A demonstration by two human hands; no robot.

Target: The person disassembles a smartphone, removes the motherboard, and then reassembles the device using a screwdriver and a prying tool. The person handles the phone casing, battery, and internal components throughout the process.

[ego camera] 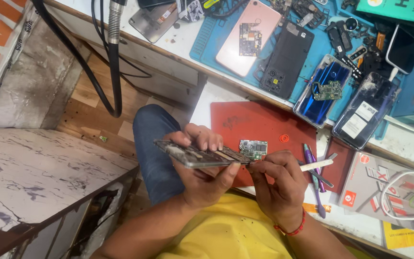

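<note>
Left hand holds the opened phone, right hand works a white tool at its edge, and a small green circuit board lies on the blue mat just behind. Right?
Not quite: in the head view the circuit board lies on the red mat, not a blue one. The left hand does hold the opened phone, and the right hand the white tool.

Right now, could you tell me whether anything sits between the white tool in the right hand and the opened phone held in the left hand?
Nothing visible does. The left hand holds the opened phone edge-on, and the white tool in the right hand points at its near end. The green circuit board lies behind on the red mat.
</note>
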